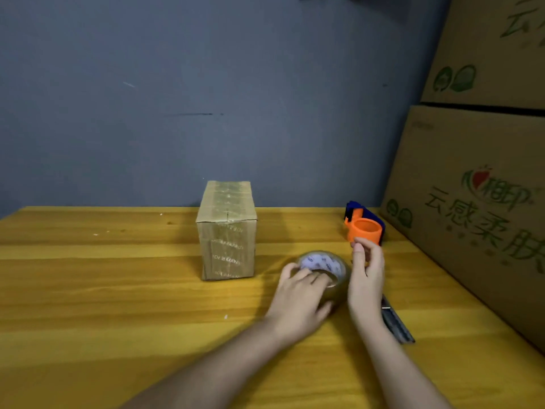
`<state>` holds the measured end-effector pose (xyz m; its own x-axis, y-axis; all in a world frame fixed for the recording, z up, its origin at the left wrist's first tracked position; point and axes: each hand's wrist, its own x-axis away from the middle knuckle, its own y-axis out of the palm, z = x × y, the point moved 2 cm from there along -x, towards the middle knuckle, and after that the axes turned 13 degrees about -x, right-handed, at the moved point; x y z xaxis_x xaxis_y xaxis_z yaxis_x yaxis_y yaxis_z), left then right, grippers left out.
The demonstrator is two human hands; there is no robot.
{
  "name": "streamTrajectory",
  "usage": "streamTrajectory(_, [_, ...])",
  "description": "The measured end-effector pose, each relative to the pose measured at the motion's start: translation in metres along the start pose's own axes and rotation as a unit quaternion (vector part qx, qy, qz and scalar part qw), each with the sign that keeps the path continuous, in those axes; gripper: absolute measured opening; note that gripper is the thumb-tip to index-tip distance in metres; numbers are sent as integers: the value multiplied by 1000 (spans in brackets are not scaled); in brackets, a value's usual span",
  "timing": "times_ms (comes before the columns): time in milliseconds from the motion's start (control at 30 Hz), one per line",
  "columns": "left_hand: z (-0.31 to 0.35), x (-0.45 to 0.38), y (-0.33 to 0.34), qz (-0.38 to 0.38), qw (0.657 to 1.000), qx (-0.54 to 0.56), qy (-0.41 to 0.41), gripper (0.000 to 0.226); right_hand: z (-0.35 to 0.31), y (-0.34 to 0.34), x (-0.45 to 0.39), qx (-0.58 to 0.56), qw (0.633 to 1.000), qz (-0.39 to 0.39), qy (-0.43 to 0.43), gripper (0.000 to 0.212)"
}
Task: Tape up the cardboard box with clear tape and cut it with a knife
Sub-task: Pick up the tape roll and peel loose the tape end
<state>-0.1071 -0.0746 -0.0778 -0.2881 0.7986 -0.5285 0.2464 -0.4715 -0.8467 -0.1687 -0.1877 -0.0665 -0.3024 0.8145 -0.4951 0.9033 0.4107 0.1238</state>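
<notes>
A small cardboard box [227, 231] stands upright on the yellow wooden table [118, 290], with clear tape over its top and front. To its right lies a roll of clear tape [324, 267]. My left hand [300, 296] grips the roll from the near left, its fingers curled over the rim. My right hand [365, 273] sits at the roll's right side, thumb and fingers close together as if pinching the tape's end; the tape itself is too clear to see. A dark knife [396, 320] lies on the table just behind my right wrist, partly hidden.
An orange and blue tape dispenser [364, 225] stands behind my right hand. Large printed cardboard cartons [477, 202] are stacked along the table's right edge. A grey-blue wall [206, 98] closes the back.
</notes>
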Motion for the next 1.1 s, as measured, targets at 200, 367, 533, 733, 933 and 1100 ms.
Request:
streamTrajectory(200, [-17, 6, -5, 36, 892, 412, -183, 28, 4, 20, 11, -76, 979, -177, 69, 58])
streamTrajectory(367, [-33, 6, -6, 50, 814, 542, -202, 39, 1, 30, 22, -22, 959, -281, 39, 60])
streamTrajectory(533, [-33, 6, -9, 68, 803, 565, -179, 37, -8, 27, 21, 18, 962, -273, -9, 58])
streamTrajectory(733, [-32, 6, -8, 80, 799, 572, -170, 29, -22, 22, 22, 66, 964, -237, -100, 46])
streamTrajectory(933, [-33, 6, -4, 72, 791, 580, -182, 28, -28, 19, 22, 89, 960, -218, -151, 36])
streamTrajectory(1100, [-31, 5, -4, 75, 780, 595, -180, 29, -29, 18, 21, 92, 960, -201, -171, 25])
